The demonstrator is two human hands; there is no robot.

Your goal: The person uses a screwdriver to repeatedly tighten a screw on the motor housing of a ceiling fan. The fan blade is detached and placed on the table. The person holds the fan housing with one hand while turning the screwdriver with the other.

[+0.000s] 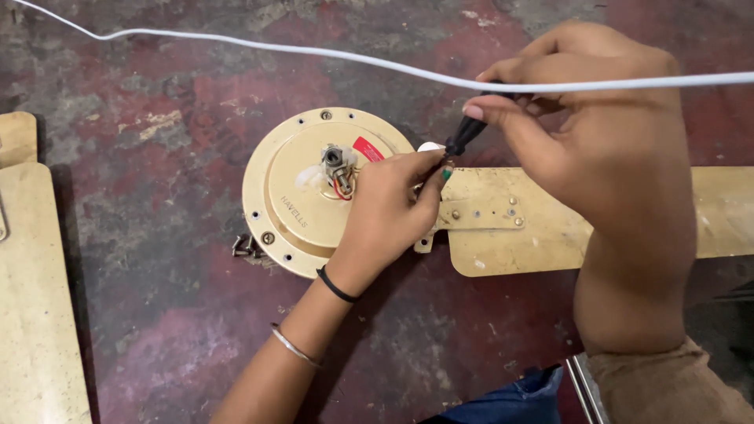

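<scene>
Head view looks down on a ceiling-fan motor (302, 192), a round gold housing lying flat on a worn red and grey floor (157, 314), with its stub shaft and red wires pointing up at the centre. One gold blade (550, 235) lies to the right of the motor, its metal bracket (481, 212) meeting the motor rim. The right hand (597, 133) is closed around the black handle of a screwdriver (465, 135), thumb and fingers pinching it, the tip pointing down at the spot where bracket and rim meet. The left hand (389, 208) rests on the motor, its fingertips curled together right at the tool's tip as if steadying a screw; whether a screw is pinched there cannot be seen. Judging from this, the blade is in place against the motor but its fixing at that joint is in hand, not finished; the bracket's screws onto the blade look seated. Other holes around the motor rim stand empty, and another blade (35, 298) lies apart at the left edge, unattached, so most of the work looks left to do. A small heap of dark screws (247, 247) sits on the floor touching the motor's lower left edge. A white cable (314, 53) runs across the frame above the motor and passes over the right hand's fingers, crossing the line of sight to the screwdriver.
</scene>
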